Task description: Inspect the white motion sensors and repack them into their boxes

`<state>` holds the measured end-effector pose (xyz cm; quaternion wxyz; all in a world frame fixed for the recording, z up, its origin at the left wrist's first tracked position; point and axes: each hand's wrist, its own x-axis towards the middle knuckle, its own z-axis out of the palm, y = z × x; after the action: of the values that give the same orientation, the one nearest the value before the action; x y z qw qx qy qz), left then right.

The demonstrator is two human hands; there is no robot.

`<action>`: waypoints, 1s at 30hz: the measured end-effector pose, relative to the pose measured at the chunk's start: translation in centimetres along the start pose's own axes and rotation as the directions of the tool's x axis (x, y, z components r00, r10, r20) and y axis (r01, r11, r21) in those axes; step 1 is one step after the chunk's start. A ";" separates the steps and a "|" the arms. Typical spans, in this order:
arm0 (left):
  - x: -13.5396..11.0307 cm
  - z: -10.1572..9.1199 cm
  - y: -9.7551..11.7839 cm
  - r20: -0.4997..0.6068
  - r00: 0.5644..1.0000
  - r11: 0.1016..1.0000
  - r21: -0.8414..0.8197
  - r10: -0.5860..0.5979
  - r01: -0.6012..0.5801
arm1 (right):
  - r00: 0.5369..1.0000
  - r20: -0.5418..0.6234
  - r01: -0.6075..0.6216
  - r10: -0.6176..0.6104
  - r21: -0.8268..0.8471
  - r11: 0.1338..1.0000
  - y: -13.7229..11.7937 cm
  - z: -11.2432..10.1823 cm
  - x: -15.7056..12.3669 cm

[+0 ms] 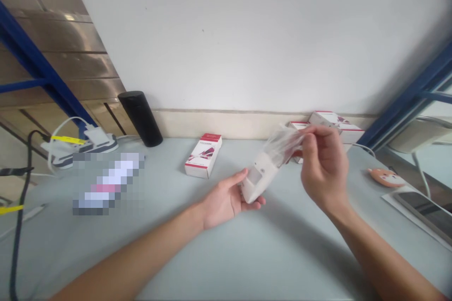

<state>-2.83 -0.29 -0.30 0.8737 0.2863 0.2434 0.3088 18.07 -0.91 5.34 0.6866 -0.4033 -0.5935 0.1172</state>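
Left hand (223, 203): we grasp a white oblong plastic device (259, 178)
Right hand (325, 169): we pinch its clear plastic bag (278, 144)

Black bottle (141, 120) near wall (240, 33); power strip (110, 144) left of bottle; phone (425, 210) at right, near orange-and-white object (386, 178).

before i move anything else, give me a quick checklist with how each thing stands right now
1. White device held by the left hand: ok, between thumb and fingers.
2. Clear plastic bag gripped by the right hand: ok, pinched at its far end.
3. Bag apart from the device: not ok, it meets the device's upper end.
4. Red-and-white box left of the device, out of the hands' way: ok.
5. Contents of that box: cannot tell, its inside is hidden.
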 end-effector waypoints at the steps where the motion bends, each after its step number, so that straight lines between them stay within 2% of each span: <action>1: 0.0 0.0 0.0 -0.002 1.000 1.000 0.007 -0.004 0.004 | 0.997 -0.071 -0.003 0.004 0.012 1.000 0.1 -0.3 0.4; 5: -0.3 -0.1 0.2 -0.006 0.999 0.998 0.051 0.034 -0.034 | 0.934 -0.357 0.036 0.005 0.108 0.993 1.4 -1.4 2.4; 7: -0.6 -0.1 0.4 -0.008 0.999 0.997 0.050 0.053 -0.053 | 0.917 -0.396 0.019 0.046 0.158 0.987 2.7 -1.7 3.0; 9: -0.8 -0.2 0.5 -0.037 0.997 0.998 0.015 0.062 -0.061 | 0.934 -0.328 -0.075 0.140 0.204 0.976 4.4 -1.4 3.0; 11: -0.7 -0.2 0.7 -0.086 0.994 0.997 -0.022 0.072 -0.074 | 0.948 -0.198 -0.207 0.249 0.209 0.956 6.1 -0.6 2.3; 14: -0.5 -0.3 1.2 -0.105 0.988 0.991 -0.046 0.116 -0.122 | 0.937 -0.018 -0.346 0.349 0.085 0.934 8.0 0.6 0.6; 17: -0.5 -0.4 1.6 -0.095 0.982 0.986 -0.002 0.163 -0.164 | 0.932 0.108 -0.326 0.347 -0.173 0.929 9.2 0.9 -0.5; 19: -0.6 -0.3 1.9 -0.110 0.975 0.981 0.042 0.193 -0.189 | 0.931 0.142 -0.277 0.337 -0.328 0.903 9.8 0.6 -0.7; 24: -1.1 0.1 2.5 -0.066 0.966 0.967 0.070 0.249 -0.245 | 0.930 0.176 -0.199 0.323 -0.498 0.844 10.9 -0.2 -0.3; 27: -1.5 0.2 2.8 0.026 0.988 0.980 0.120 0.155 -0.157 | 0.926 0.188 -0.181 0.328 -0.541 0.822 11.0 -0.2 -0.2; 29: -1.8 0.1 2.8 0.108 0.994 0.972 0.234 -0.022 -0.004 | 0.935 0.184 -0.158 0.302 -0.546 0.823 10.9 -0.1 -0.1; 30: -2.0 0.1 2.7 0.142 0.981 0.949 0.304 -0.134 0.085 | 0.941 0.175 -0.149 0.289 -0.552 0.821 10.9 0.0 0.0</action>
<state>-5.22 0.04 2.05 0.8534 0.4242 0.2313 0.1956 21.48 6.12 -2.20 0.4492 -0.6249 -0.6339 0.0773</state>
